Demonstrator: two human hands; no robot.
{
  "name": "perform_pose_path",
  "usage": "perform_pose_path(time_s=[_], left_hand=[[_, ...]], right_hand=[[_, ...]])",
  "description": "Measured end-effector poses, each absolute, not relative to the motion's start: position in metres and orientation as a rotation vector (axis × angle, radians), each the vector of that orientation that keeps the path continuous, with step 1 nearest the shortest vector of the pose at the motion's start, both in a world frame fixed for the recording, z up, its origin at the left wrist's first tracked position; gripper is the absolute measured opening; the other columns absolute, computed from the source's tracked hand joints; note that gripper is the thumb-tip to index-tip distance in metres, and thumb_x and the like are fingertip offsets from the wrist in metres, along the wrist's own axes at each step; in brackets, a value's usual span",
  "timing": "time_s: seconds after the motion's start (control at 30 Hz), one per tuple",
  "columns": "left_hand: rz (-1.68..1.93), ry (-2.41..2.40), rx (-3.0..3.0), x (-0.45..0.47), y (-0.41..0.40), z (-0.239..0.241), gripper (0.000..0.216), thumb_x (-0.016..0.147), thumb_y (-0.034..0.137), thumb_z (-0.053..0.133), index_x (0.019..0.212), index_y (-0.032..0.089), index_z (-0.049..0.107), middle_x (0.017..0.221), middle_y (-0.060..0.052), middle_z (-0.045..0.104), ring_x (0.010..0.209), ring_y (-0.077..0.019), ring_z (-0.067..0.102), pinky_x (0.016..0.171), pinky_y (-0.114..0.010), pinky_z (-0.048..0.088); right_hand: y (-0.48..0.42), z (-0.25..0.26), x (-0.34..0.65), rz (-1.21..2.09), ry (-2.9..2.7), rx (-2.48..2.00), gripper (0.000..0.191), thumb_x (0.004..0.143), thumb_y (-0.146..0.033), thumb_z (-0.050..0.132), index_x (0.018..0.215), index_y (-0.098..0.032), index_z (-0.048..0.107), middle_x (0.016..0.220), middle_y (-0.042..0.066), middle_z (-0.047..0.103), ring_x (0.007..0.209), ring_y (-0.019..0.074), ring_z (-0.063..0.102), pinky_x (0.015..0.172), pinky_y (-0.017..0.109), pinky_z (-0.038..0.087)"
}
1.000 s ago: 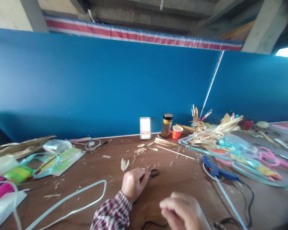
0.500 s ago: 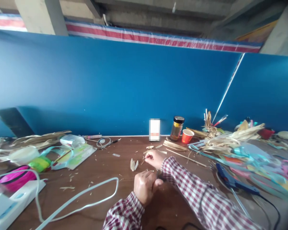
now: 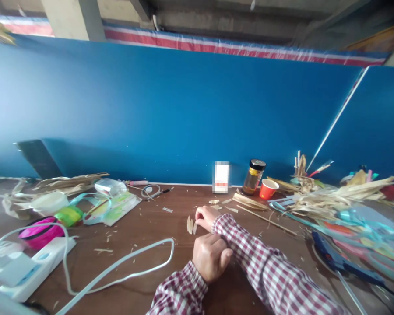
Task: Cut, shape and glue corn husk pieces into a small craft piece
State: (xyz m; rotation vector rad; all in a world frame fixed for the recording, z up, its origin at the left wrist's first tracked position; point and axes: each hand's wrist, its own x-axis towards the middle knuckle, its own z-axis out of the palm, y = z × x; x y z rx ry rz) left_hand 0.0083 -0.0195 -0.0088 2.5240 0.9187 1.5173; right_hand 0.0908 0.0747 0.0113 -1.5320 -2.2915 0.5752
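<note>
Small pale petal-shaped pieces, like dried husk [image 3: 191, 226], stand close together on the brown table [image 3: 144, 249]. My right hand [image 3: 208, 217] is at their right side, thumb and fingers closed in a pinch at the rightmost piece. My left hand [image 3: 212, 258] is nearer to me, below the right wrist. Its fingers are curled into a fist with the thumb at the right; whatever lies inside is hidden.
Dried husks lie right [image 3: 315, 197] and left [image 3: 68, 181]. A blue glue gun [image 3: 331, 253] is at right. A lidded jar [image 3: 253, 177] and a red paper cup [image 3: 269, 189] stand at the back. A white cable [image 3: 128, 258] loops from a power strip [image 3: 42, 262].
The view has turned a little left. My right hand has come down to the petal-shaped pieces, and the rightmost one now stands upright at its fingertips. My left hand stays in a fist.
</note>
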Motion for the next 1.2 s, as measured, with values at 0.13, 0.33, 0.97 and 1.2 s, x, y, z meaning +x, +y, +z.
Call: perform_pose_path(time_s=[0.13,0.33,0.97,1.2], left_hand=[[1.523,1.194,2.157,0.006,-0.014,-0.010,0.038,0.091,0.027,0.033,0.058,0.019,0.051,0.056,-0.001,0.053,0.053,-0.0121,0.049,0.054,-0.024,0.037],[1.732,1.544,1.470,0.000,0.009,-0.014,0.025,0.082,0.033,0.051,0.099,0.017,0.058,0.090,-0.007,0.060,0.066,-0.0147,0.058,0.062,-0.029,0.049],[1.409,1.372,1.636,-0.001,0.010,-0.021,0.016,0.077,0.026,0.057,0.083,0.018,0.069,0.075,-0.004,0.072,0.061,-0.0167,0.065,0.058,-0.029,0.053],[1.586,1.435,1.812,0.004,-0.004,-0.012,0.014,0.084,0.021,0.047,0.086,0.017,0.060,0.073,-0.004,0.065,0.062,-0.0148,0.061,0.058,-0.027,0.050]], right_hand=[[0.077,0.019,0.102,0.619,-2.190,-1.481,0.003,0.078,-0.020,0.059,0.077,-0.019,0.062,0.077,0.001,0.067,0.070,0.0129,0.060,0.062,0.023,0.044],[0.071,0.040,0.129,0.629,-2.068,-1.484,0.005,0.079,-0.018,0.056,0.080,-0.016,0.061,0.074,0.002,0.067,0.065,0.0118,0.061,0.060,0.022,0.045],[0.034,0.062,0.146,0.613,-2.085,-1.454,0.007,0.076,-0.018,0.057,0.071,-0.017,0.062,0.065,-0.001,0.063,0.062,0.0117,0.057,0.060,0.023,0.042],[0.054,0.050,0.146,0.717,-2.078,-1.438,0.016,0.088,-0.025,0.047,0.084,-0.015,0.059,0.075,0.001,0.069,0.062,0.0109,0.063,0.056,0.021,0.046]])
